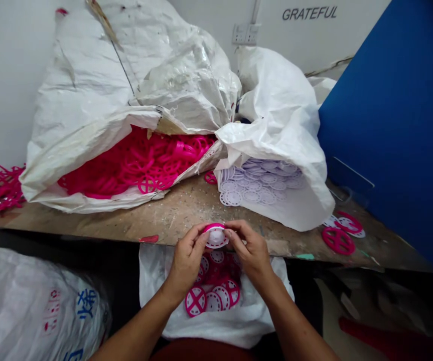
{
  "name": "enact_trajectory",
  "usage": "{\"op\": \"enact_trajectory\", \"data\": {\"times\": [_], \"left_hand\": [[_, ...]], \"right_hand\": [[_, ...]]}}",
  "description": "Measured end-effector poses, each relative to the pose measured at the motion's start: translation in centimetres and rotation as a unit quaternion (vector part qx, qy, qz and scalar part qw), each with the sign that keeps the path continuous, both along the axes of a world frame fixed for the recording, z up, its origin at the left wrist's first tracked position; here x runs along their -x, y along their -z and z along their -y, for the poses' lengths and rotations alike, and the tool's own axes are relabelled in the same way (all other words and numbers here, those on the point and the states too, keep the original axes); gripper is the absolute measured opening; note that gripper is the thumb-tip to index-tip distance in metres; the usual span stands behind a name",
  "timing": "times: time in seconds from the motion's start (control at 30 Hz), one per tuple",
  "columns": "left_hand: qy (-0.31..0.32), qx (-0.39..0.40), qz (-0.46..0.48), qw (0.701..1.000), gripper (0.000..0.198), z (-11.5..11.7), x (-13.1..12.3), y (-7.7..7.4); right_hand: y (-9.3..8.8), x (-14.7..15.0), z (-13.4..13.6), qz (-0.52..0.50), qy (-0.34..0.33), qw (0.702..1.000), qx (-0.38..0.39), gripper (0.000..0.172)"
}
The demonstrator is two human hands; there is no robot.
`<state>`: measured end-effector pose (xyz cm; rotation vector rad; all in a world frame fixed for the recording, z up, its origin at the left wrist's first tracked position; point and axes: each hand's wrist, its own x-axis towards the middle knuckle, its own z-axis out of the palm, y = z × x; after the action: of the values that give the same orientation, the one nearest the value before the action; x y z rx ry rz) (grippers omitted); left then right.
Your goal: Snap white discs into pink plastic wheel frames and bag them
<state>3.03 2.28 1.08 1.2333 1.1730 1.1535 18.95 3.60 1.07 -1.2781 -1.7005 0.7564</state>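
Observation:
Between my two hands is a plastic disc (217,237), a white slotted face set against a pink ring that shows at its upper edge. The fingers and thumb of my left hand (186,258) pinch its left side. On the opposite side, my right hand (252,253) grips the rim the same way. Below them, a white sack (235,326) lies open on the lap, with several joined pink and white discs (213,302) in it. The back of the held disc is hidden.
A large white sack (88,130) of pink rings (126,165) lies open on the worktable (186,210). Right of it, another sack (287,135) spills white discs (254,185). Loose pink wheels (337,240) sit near a blue panel (393,130). Pink scraps (0,189) pile at far left.

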Motion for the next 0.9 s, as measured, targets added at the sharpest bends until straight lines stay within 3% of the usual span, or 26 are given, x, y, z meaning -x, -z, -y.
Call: {"op": "enact_trajectory", "data": {"times": [0.1,0.17,0.3,0.4,0.63,0.73,0.77,0.83,0.9], "left_hand": [[-0.014,-0.073,-0.116,0.99,0.027,0.2,0.3,0.0],[-0.013,-0.08,-0.133,0.988,0.027,0.2,0.3,-0.1],[0.035,0.014,-0.019,0.999,0.038,0.4,0.3,0.2],[0.072,0.079,0.045,0.993,0.044,0.6,0.3,0.5],[0.059,0.106,0.025,0.992,0.038,1.8,0.4,1.2],[0.116,0.12,0.005,0.986,0.039,2.1,1.6,0.7],[0.135,0.117,-0.017,0.984,0.04,2.0,2.3,0.4],[0.134,0.087,-0.091,0.983,0.039,1.3,4.2,-0.4],[0.059,0.013,-0.192,0.98,0.036,-0.2,6.7,-1.2]], "right_hand": [[-0.6,-0.2,-0.3,-0.007,-0.049,0.997,0.053,0.02],[-0.7,-0.2,-0.4,-0.006,-0.051,0.996,0.067,0.019],[-0.2,-0.3,-0.4,-0.108,-0.033,0.984,0.14,0.019],[0.1,-0.5,0.1,-0.165,-0.074,0.967,0.177,0.017],[-0.6,-0.5,1.5,-0.044,-0.11,0.983,0.142,0.018],[-1.6,-1.1,0.0,-0.002,-0.17,0.973,0.153,0.022],[-1.9,-1.5,-0.9,0.024,-0.169,0.975,0.144,0.022],[-1.9,-2.3,-3.6,0.087,-0.103,0.986,0.095,0.023],[-1.3,-2.9,-6.7,0.152,0.01,0.988,0.037,0.028]]}}
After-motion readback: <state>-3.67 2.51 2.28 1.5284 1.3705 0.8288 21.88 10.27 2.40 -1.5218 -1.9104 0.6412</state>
